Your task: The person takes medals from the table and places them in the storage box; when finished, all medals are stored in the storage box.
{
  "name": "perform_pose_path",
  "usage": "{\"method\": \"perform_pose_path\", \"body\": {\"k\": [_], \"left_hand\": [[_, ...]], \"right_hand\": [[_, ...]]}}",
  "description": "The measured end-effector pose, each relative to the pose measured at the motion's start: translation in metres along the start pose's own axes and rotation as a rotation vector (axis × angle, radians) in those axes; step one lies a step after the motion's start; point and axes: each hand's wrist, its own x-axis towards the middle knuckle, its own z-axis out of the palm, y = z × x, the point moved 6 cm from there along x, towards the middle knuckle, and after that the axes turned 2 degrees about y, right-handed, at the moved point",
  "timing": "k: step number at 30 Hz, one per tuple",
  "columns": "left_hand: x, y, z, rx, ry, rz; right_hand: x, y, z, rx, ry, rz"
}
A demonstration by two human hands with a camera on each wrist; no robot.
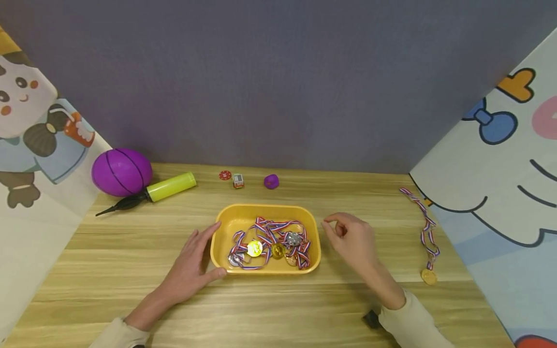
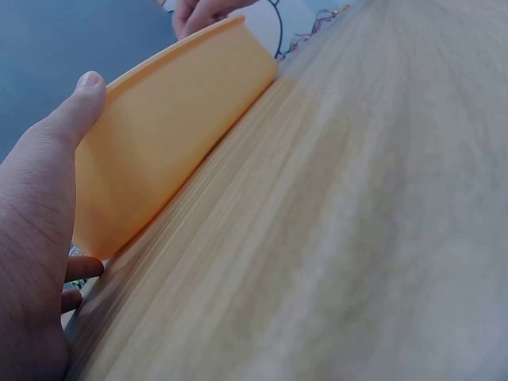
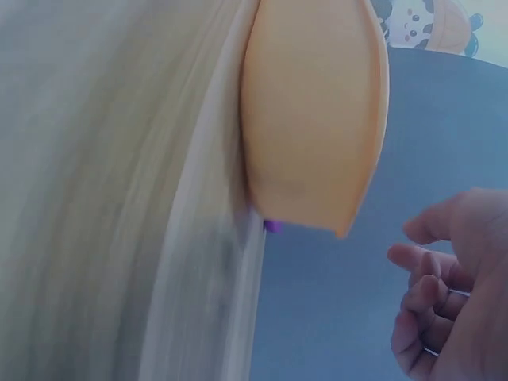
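A yellow plastic tray (image 1: 265, 208) stands mid-table. Inside lie several medals, gold (image 1: 255, 248) and silver (image 1: 293, 238) among them, with tangled striped ribbons (image 1: 265, 227). My left hand (image 1: 187, 270) rests at the tray's left end, thumb by the front corner and fingers along the left side. The left wrist view shows the thumb (image 2: 79, 111) against the outer wall. To the right of the tray hovers my right hand (image 1: 353, 239), thumb and index bent towards each other. The right wrist view shows loosely curled fingers (image 3: 429, 294) holding nothing, apart from the tray.
A gold medal (image 1: 429, 277) on its stretched-out ribbon (image 1: 424, 208) lies at the far right. A purple ball (image 1: 122, 172) and a yellow-green hand pump (image 1: 171, 187) sit back left. Behind the tray are a red chip (image 1: 225, 175), a small box (image 1: 238, 181) and a purple object (image 1: 271, 181).
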Motion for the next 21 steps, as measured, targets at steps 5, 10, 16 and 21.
{"method": "perform_pose_path", "body": {"k": [5,10,16,21], "left_hand": [[-0.001,-0.001,0.0,0.002,0.003,0.002],[-0.001,-0.002,0.0,0.003,0.003,0.002],[-0.001,-0.001,0.001,-0.006,0.003,0.002],[-0.001,0.0,0.0,-0.006,0.0,-0.002]], "right_hand": [[-0.013,0.019,-0.014,-0.017,0.004,0.075],[-0.026,0.036,-0.025,-0.046,-0.044,0.163],[-0.042,0.061,-0.041,-0.085,-0.111,0.275],[-0.056,0.085,-0.056,-0.119,-0.148,0.343]]}}
